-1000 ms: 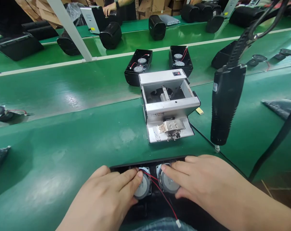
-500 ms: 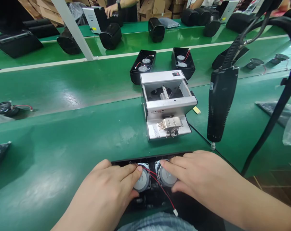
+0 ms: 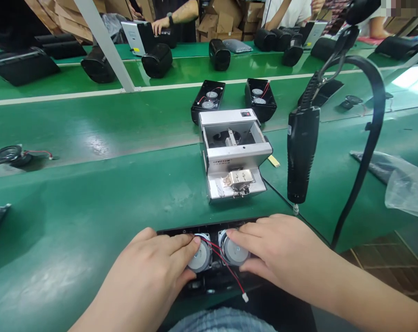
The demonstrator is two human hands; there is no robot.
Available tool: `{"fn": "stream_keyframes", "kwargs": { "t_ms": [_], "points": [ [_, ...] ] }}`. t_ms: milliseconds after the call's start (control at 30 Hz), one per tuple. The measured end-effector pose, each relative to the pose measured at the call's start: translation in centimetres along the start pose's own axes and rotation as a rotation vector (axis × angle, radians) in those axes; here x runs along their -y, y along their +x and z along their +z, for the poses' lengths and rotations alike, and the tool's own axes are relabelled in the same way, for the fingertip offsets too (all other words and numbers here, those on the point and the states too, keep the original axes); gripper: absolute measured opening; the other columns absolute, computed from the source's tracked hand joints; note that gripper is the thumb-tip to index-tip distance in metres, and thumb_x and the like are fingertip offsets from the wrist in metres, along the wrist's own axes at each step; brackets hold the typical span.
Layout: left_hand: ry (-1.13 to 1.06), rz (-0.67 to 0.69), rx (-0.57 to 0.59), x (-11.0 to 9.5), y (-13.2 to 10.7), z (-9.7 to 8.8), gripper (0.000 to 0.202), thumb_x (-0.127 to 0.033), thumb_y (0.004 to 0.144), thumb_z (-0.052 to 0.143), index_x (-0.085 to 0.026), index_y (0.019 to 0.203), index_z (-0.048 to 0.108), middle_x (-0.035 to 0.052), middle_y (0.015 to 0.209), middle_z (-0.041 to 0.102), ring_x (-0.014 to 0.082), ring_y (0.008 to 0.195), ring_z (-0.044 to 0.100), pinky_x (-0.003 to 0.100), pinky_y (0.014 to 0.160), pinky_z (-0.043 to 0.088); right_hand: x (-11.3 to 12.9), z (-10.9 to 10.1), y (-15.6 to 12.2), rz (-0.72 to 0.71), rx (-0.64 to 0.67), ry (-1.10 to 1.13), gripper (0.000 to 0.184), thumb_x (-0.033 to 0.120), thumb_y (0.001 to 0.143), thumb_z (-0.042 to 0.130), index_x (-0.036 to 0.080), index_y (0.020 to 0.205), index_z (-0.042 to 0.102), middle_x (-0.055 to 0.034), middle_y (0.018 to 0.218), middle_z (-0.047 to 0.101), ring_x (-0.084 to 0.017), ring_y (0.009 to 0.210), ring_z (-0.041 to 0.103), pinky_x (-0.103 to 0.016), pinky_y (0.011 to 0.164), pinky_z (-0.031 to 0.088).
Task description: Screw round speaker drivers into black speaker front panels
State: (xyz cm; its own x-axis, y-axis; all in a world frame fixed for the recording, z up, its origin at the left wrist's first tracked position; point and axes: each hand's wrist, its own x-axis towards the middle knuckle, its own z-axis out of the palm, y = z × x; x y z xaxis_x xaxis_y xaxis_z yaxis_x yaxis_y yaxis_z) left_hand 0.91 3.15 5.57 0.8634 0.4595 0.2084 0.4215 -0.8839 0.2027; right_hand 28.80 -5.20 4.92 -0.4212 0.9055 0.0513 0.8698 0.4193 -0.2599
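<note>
The only view looks from the person's head, forward and down across the green counter, close above the left hand and right hand at the frame's bottom, with a co-worker's hand far off at the top

A silver screw feeder (switch on top) on green conveyor belting

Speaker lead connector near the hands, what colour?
A white plug on a red wire; shows best in the head view.
</note>
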Motion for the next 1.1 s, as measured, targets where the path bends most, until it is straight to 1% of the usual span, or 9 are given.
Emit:
{"fn": "stream_keyframes", "kwargs": {
  "t_ms": [100,233,333,433,567,700,800,933,1100],
  "points": [
    [-0.020,-0.027,0.011,-0.03,0.02,0.04,0.042,-0.021,0.113,0.042,-0.019,0.110,0.084,0.0006,0.112,0.088,0.0203,0.088,0.084,0.040,0.072,0.048,0.00,-0.16,0.02,0.008,0.006,0.011,0.059,0.031,0.077,0.098,0.026,0.129,0.072,0.0061,0.114,0.084,-0.023,0.092,0.082,-0.043,0.068,0.059],
    [-0.052,-0.060,0.023,-0.18,0.12,0.10,0.040,-0.016,0.110,0.043,-0.019,0.110,0.083,0.0004,0.110,0.088,0.0211,0.087,0.084,0.040,0.068,0.045,-0.05,-0.15,0.02,0.016,0.016,0.012,0.061,0.030,0.072,0.101,0.026,0.126,0.073,0.0051,0.109,0.084,-0.025,0.087,0.082,-0.045,0.068,0.060],
    [-0.068,-0.074,0.010,-0.24,0.15,0.12,0.039,-0.014,0.108,0.044,-0.019,0.110,0.083,-0.0001,0.111,0.088,0.0204,0.087,0.084,0.039,0.069,0.044,-0.13,-0.11,0.09,0.008,0.030,0.014,0.062,0.032,0.070,0.103,0.026,0.125,0.074,0.0054,0.105,0.084,-0.026,0.084,0.082,-0.045,0.067,0.061],
    [-0.078,-0.073,0.015,-0.25,0.22,0.08,0.039,-0.015,0.108,0.044,-0.020,0.109,0.083,-0.0009,0.109,0.088,0.0195,0.085,0.084,0.039,0.068,0.044,-0.21,-0.23,0.23,0.010,0.060,0.018,0.061,0.034,0.070,0.103,0.027,0.124,0.074,0.0057,0.104,0.085,-0.026,0.084,0.082,-0.046,0.066,0.063],
    [-0.079,-0.065,0.007,-0.22,0.39,0.05,0.039,-0.018,0.110,0.043,-0.020,0.106,0.082,-0.0019,0.104,0.088,0.0193,0.081,0.083,0.039,0.067,0.043,-0.14,-0.43,0.32,0.021,0.097,0.011,0.057,0.035,0.075,0.100,0.027,0.125,0.073,0.0049,0.107,0.084,-0.027,0.084,0.082,-0.047,0.065,0.063],
    [-0.074,-0.058,0.001,-0.12,0.53,0.02,0.042,-0.020,0.112,0.041,-0.020,0.103,0.082,-0.0020,0.104,0.088,0.0191,0.079,0.082,0.039,0.065,0.042,-0.06,-0.45,0.48,0.015,0.115,-0.003,0.056,0.033,0.077,0.098,0.025,0.126,0.073,0.0040,0.108,0.084,-0.027,0.084,0.082,-0.048,0.063,0.062],
    [-0.066,-0.060,0.002,-0.05,0.55,-0.06,0.042,-0.020,0.112,0.041,-0.019,0.103,0.082,-0.0012,0.103,0.088,0.0193,0.078,0.082,0.039,0.065,0.044,-0.08,-0.55,0.65,0.004,0.120,-0.018,0.057,0.032,0.077,0.098,0.025,0.127,0.073,0.0035,0.107,0.084,-0.026,0.083,0.082,-0.047,0.062,0.061],
    [-0.060,-0.048,0.007,-0.08,0.53,-0.02,0.041,-0.019,0.111,0.042,-0.018,0.106,0.082,0.0003,0.104,0.088,0.0201,0.079,0.083,0.040,0.065,0.046,-0.06,-0.68,0.66,-0.013,0.119,-0.030,0.060,0.034,0.074,0.100,0.024,0.127,0.074,0.0041,0.106,0.084,-0.025,0.083,0.082,-0.046,0.060,0.059],
    [-0.069,-0.048,0.019,-0.25,0.49,0.17,0.040,-0.018,0.110,0.043,-0.018,0.104,0.083,0.0006,0.102,0.088,0.0213,0.078,0.083,0.041,0.061,0.044,-0.04,-0.56,0.42,-0.019,0.091,-0.049,0.061,0.037,0.074,0.100,0.022,0.126,0.074,0.0033,0.103,0.084,-0.025,0.082,0.082,-0.046,0.059,0.058]
  ]
}}
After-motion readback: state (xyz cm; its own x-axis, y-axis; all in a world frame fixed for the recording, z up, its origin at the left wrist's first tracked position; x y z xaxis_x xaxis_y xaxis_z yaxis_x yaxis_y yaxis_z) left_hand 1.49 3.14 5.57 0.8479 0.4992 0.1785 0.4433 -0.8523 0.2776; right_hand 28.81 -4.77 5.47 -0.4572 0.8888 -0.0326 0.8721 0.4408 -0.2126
